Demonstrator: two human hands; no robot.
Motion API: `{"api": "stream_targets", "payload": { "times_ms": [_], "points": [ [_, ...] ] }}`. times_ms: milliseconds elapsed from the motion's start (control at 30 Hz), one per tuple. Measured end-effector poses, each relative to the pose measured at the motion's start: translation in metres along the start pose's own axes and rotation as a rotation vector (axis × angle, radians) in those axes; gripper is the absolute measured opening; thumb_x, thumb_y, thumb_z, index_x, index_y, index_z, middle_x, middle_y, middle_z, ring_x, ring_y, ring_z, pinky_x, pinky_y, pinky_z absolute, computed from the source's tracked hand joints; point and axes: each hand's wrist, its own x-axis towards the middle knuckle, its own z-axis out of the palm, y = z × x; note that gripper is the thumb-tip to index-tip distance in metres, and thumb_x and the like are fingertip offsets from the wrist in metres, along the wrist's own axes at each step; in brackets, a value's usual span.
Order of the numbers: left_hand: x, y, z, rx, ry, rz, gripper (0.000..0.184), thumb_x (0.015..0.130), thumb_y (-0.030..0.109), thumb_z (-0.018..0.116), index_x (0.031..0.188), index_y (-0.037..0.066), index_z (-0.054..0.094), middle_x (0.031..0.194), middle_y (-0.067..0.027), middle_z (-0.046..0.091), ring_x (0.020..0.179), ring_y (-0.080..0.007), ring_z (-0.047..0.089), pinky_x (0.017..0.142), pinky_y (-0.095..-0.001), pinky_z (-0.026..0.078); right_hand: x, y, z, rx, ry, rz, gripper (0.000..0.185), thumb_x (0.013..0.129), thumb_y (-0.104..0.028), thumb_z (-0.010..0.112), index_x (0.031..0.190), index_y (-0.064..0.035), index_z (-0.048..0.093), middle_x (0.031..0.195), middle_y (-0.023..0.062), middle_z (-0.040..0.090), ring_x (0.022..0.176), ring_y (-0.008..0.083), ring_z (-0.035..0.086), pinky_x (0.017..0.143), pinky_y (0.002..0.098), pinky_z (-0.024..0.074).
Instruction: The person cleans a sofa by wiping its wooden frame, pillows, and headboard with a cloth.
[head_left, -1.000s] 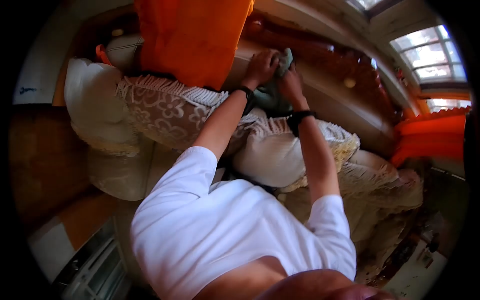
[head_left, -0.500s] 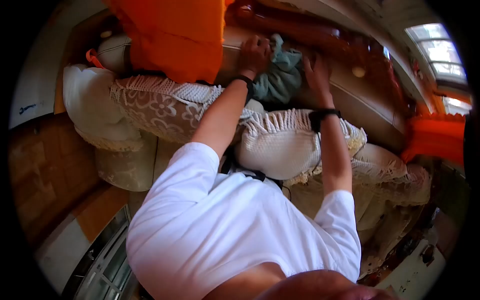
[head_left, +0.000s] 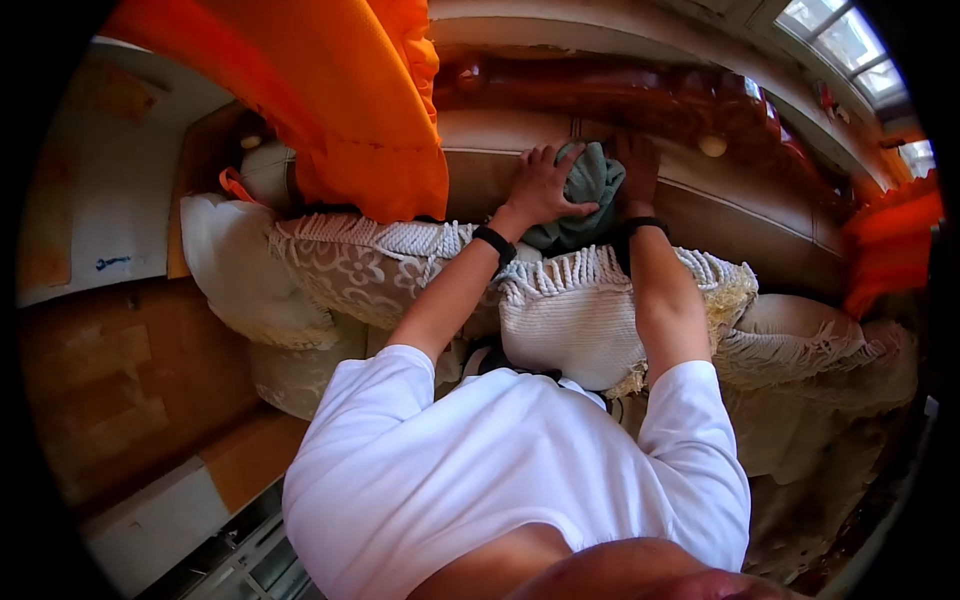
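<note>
- While the left hand [head_left: 548,188] spreads its fingers over the crumpled green cloth [head_left: 592,182] at one o'clock, the right hand [head_left: 636,172] sits against its far side, fingers too dark to tell.
- Leather backrest [head_left: 740,205] runs open toward two; carved wood [head_left: 620,85] edges it beyond.
- Orange curtain [head_left: 370,130] blocks eleven; fringed cover [head_left: 570,330] bulges between the forearms.
</note>
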Motion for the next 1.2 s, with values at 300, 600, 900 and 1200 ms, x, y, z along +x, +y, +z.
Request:
{"api": "stream_targets", "payload": {
  "times_ms": [300, 600, 900, 1200],
  "points": [
    [0.044, -0.066, -0.064, 0.246, 0.067, -0.034, 0.058, 0.067, 0.006, 0.076, 0.122, 0.01, 0.058, 0.113, -0.0136, 0.057, 0.103, -0.0336, 0.059, 0.087, -0.0433, 0.049, 0.001, -0.005, -0.007, -0.04, 0.07, -0.002, 0.032, 0.079, -0.03, 0.061, 0.104, -0.0096, 0.058, 0.102, 0.0173, 0.056, 0.1, 0.0385, 0.053, 0.088, 0.0522, 0.0409],
    [0.129, -0.036, -0.09, 0.313, 0.371, 0.123, 0.05, 0.069, 0.012, 0.077, 0.117, 0.012, 0.063, 0.117, -0.013, 0.057, 0.106, -0.0328, 0.056, 0.091, -0.0433, 0.047, 0.003, -0.006, -0.004, -0.045, 0.069, 0.023, 0.034, 0.077, -0.03, 0.06, 0.102, -0.0077, 0.059, 0.1, 0.0189, 0.057, 0.097, 0.0381, 0.055, 0.086, 0.0545, 0.0418],
    [0.14, -0.011, -0.014, -0.19, 0.373, 0.211, 0.059, 0.064, 0.008, 0.076, 0.12, 0.017, 0.06, 0.118, -0.0051, 0.061, 0.109, -0.0302, 0.057, 0.093, -0.0425, 0.045, -0.004, -0.003, -0.001, -0.077, 0.1, -0.017, 0.04, 0.076, -0.032, 0.061, 0.106, -0.006, 0.06, 0.099, 0.02, 0.056, 0.094, 0.0395, 0.055, 0.083, 0.0526, 0.0444],
    [0.103, -0.067, -0.045, 0.287, 0.219, 0.217, 0.046, 0.071, 0.008, 0.068, 0.115, 0.021, 0.062, 0.117, 0.0, 0.062, 0.115, -0.0236, 0.054, 0.095, -0.0434, 0.037, 0.002, -0.006, -0.007, -0.089, 0.05, 0.015, 0.039, 0.076, -0.032, 0.06, 0.105, -0.0056, 0.06, 0.1, 0.0193, 0.055, 0.095, 0.039, 0.053, 0.082, 0.053, 0.0435]
  ]
}}
